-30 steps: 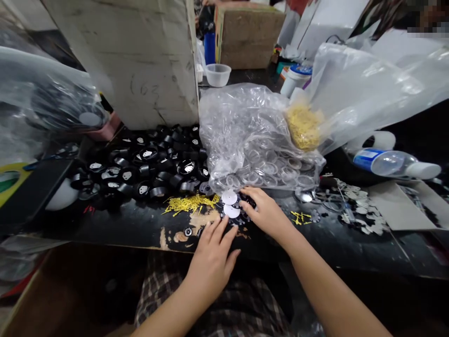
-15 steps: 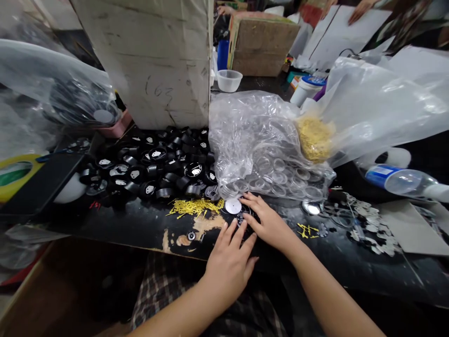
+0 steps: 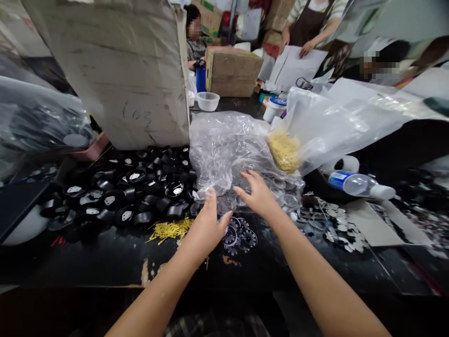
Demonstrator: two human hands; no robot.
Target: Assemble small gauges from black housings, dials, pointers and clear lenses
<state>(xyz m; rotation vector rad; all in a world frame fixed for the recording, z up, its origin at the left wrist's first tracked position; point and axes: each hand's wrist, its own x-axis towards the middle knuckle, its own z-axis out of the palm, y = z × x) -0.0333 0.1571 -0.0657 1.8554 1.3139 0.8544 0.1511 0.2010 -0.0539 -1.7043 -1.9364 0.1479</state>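
Observation:
My left hand (image 3: 206, 227) is stretched forward at the near edge of a clear plastic bag (image 3: 224, 140), thumb apart from the fingers. It looks open, though its far fingertips are partly hidden. My right hand (image 3: 258, 196), fingers spread and open, is over the front of that bag, where clear plastic rings (image 3: 291, 202) lie. Whether it touches them I cannot tell. Between my wrists, dark round pieces with a white pattern (image 3: 242, 236) lie on the black table. A pile of small yellow plastic pieces (image 3: 170, 230) is left of my left hand.
Many black round cases (image 3: 143, 217) cover the table's left side, before a tall board (image 3: 115, 84). At right are a plastic bottle (image 3: 361, 184), an open carton (image 3: 382, 224) and a bag of yellow pieces (image 3: 285, 150). A cardboard box (image 3: 234, 72) and other people are behind.
Both hands have moved forward and apart, from the round pieces toward the plastic bag. The patterned pieces now show between my wrists. The camera view has tilted up and turned right.

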